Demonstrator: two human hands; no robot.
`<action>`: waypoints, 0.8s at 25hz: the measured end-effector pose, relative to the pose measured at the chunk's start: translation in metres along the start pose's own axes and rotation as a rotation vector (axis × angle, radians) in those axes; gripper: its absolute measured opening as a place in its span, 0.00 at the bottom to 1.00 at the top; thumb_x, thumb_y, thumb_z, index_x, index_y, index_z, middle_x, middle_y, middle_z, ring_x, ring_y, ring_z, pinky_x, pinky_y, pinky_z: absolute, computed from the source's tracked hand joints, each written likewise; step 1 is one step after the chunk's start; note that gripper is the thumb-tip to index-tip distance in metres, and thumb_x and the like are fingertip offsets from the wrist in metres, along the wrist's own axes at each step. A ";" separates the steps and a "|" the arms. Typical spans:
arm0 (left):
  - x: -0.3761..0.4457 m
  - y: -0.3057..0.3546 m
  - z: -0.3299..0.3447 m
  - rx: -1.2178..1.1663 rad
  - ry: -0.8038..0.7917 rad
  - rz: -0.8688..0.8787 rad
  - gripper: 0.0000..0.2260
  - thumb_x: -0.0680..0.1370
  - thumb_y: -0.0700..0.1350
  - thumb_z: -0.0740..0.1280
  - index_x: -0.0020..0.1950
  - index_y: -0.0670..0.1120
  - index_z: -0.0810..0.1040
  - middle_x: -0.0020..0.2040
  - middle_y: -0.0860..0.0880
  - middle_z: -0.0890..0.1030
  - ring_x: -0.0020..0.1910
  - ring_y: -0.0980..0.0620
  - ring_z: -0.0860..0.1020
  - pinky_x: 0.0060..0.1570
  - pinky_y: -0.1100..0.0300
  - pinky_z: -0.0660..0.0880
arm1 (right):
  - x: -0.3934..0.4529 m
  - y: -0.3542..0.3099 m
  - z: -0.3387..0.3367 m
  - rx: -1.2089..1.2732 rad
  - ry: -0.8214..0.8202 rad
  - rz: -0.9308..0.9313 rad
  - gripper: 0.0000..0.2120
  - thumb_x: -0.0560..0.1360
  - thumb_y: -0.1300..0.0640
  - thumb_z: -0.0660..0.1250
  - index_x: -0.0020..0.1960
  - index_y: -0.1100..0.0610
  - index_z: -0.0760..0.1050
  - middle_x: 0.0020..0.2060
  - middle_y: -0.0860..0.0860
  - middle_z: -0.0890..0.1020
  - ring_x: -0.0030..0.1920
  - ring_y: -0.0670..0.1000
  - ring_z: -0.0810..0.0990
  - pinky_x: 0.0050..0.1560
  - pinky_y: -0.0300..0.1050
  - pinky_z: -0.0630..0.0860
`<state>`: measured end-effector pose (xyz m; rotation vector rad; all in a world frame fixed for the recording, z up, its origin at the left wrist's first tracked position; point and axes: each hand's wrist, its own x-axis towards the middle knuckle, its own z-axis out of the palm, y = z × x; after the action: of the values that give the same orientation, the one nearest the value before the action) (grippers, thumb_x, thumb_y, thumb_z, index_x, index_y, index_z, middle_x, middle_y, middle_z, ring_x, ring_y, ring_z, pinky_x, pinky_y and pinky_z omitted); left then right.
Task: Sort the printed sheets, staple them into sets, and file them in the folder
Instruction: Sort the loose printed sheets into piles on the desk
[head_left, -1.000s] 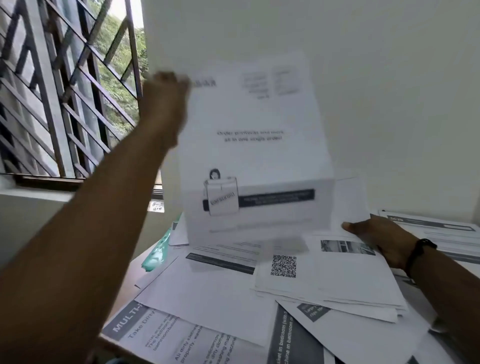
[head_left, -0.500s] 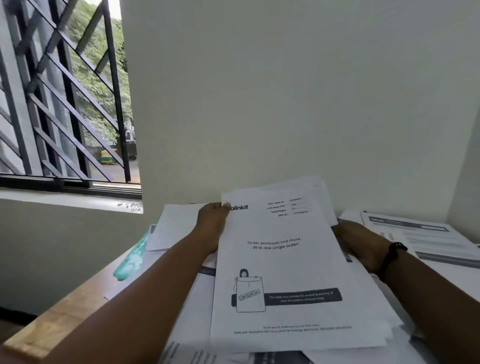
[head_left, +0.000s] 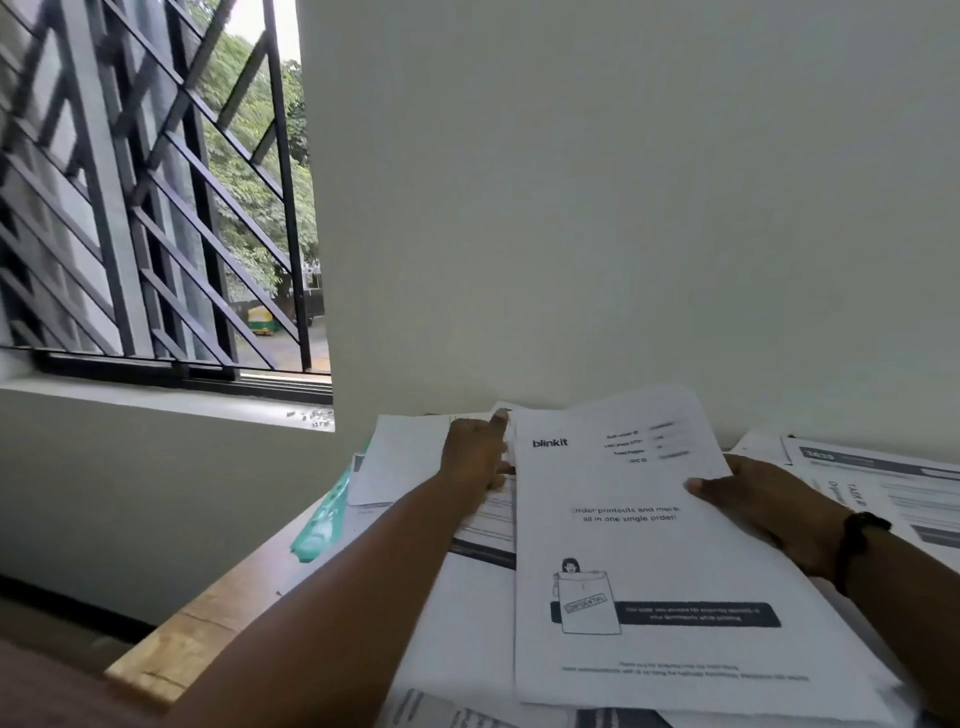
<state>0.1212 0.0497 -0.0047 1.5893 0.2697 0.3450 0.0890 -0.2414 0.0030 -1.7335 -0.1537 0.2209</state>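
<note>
Off to the left a green folder (head_left: 324, 512) lies along the wooden table (head_left: 208, 631) edge, half under loose sheets (head_left: 400, 457). The left hand (head_left: 475, 454) has let go of the blinkit cover sheet (head_left: 649, 561) since half a second ago (fingers now resting flat beside its top-left corner). The sheet has settled onto the pile, and the right hand (head_left: 769, 506) now pinches its right edge, thumb on top.

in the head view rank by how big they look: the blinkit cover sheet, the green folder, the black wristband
1. blinkit cover sheet, largest by far, though nearest the camera.
2. green folder, only a strip shows from under papers.
3. black wristband, smallest.
</note>
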 end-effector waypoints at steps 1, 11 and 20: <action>0.008 0.005 -0.013 0.143 0.008 0.036 0.14 0.79 0.54 0.63 0.39 0.46 0.71 0.45 0.44 0.78 0.43 0.45 0.76 0.46 0.51 0.77 | 0.001 0.000 -0.005 -0.031 0.035 -0.004 0.11 0.79 0.63 0.63 0.60 0.59 0.76 0.47 0.58 0.85 0.45 0.59 0.85 0.38 0.48 0.82; 0.092 -0.015 -0.132 0.783 0.142 -0.259 0.33 0.72 0.58 0.73 0.67 0.37 0.70 0.63 0.39 0.77 0.59 0.39 0.76 0.60 0.50 0.72 | 0.012 0.012 -0.014 -0.472 0.149 0.034 0.07 0.76 0.59 0.68 0.53 0.56 0.80 0.45 0.51 0.86 0.45 0.53 0.84 0.53 0.51 0.79; 0.103 -0.017 -0.119 0.851 0.190 -0.220 0.22 0.72 0.46 0.76 0.59 0.36 0.73 0.51 0.40 0.78 0.49 0.42 0.76 0.51 0.55 0.74 | 0.016 0.015 -0.016 -0.420 0.138 0.043 0.07 0.76 0.61 0.67 0.53 0.56 0.79 0.46 0.52 0.86 0.47 0.54 0.84 0.56 0.54 0.79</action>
<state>0.1719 0.1994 -0.0125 2.3316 0.8093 0.2139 0.1075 -0.2556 -0.0099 -2.1646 -0.0642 0.1034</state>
